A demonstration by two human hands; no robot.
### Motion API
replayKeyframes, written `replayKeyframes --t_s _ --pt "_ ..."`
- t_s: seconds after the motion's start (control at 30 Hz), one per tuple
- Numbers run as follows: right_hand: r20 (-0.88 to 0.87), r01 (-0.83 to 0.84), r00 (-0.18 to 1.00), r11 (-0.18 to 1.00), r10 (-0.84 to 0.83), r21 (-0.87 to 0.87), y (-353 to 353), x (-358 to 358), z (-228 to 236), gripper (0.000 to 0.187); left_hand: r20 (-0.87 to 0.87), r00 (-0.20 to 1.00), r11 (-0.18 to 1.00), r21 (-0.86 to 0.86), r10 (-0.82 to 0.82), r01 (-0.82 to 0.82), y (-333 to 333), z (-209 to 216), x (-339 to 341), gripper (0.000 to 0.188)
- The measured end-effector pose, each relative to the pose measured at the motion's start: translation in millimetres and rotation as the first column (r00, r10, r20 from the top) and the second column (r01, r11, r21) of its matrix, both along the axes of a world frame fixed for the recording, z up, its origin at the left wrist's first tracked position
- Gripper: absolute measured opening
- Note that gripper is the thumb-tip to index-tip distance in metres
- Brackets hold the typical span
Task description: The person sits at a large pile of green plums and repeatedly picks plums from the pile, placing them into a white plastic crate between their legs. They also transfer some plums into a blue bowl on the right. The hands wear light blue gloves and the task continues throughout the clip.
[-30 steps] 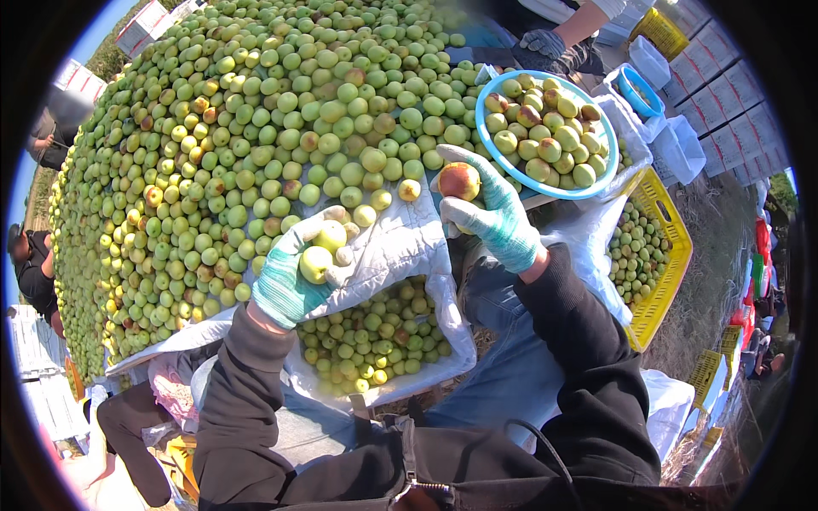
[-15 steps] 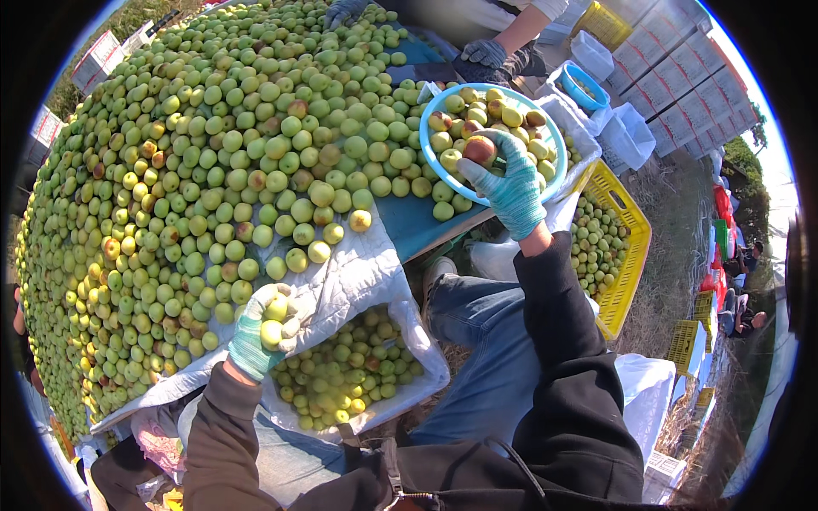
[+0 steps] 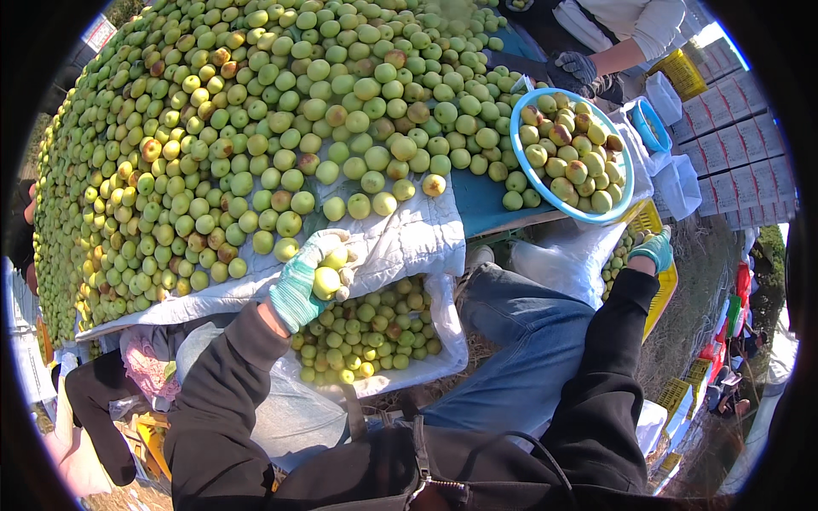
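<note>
Green fruits (image 3: 328, 274) sit cupped in the gloved left hand (image 3: 308, 283), its grip curled round them above the white sack (image 3: 375, 341). The right hand (image 3: 654, 249) hangs beside the yellow crate (image 3: 658, 285), beneath the blue bowl (image 3: 573, 153); I cannot tell its grip, fingers hidden.

The right hand (image 3: 654, 249) is mostly hidden behind the white plastic bag (image 3: 562, 264), so its grip cannot be told; the yellow crate (image 3: 656, 281) beneath shows only an edge. A co-worker's gloved hand (image 3: 579, 68) is cut off above the forearm by the rim; the far fruit pile (image 3: 256, 128) blurs toward the dark edge.
</note>
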State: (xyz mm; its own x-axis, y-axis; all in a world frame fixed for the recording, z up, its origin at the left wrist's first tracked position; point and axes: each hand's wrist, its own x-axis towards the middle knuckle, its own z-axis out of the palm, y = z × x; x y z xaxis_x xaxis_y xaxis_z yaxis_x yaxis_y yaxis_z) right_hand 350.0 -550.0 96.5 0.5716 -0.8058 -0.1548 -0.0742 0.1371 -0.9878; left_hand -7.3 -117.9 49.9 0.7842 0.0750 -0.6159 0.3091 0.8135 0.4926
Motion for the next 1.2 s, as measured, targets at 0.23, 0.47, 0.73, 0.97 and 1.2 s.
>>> replayKeyframes --t_s 0.23,0.47,0.73,0.97,1.2 --pt "0.088 -0.923 0.138 0.161 0.986 -0.351 177.9 -107.1 11.8 0.022 -0.163 0.884 0.596 0.683 -0.439 0.422 -31.1 7.4 -19.2 0.019" --pt "-0.472 -0.399 -0.248 -0.533 0.846 -0.746 306.0 -213.5 -32.8 0.018 -0.061 0.996 -0.388 0.921 -0.058 0.034 12.6 -4.1 -36.9 0.04" --pt "-0.761 -0.068 -0.203 -0.784 0.616 -0.617 409.1 -244.3 -77.2 0.04 -0.432 0.902 -0.096 0.898 -0.014 0.429 58.1 -34.1 -43.4 0.048" --pt "-0.621 -0.297 -0.329 -0.702 0.711 -0.647 392.6 -239.1 -41.4 0.049 0.043 0.996 0.465 0.885 -0.081 0.0 64.4 -12.1 -69.1 0.044" --pt "-0.492 -0.422 -0.511 -0.704 0.705 -0.571 335.9 -262.6 -22.0 0.054 0.097 0.991 0.86 0.51 -0.088 0.026 45.8 14.6 -106.7 0.057"
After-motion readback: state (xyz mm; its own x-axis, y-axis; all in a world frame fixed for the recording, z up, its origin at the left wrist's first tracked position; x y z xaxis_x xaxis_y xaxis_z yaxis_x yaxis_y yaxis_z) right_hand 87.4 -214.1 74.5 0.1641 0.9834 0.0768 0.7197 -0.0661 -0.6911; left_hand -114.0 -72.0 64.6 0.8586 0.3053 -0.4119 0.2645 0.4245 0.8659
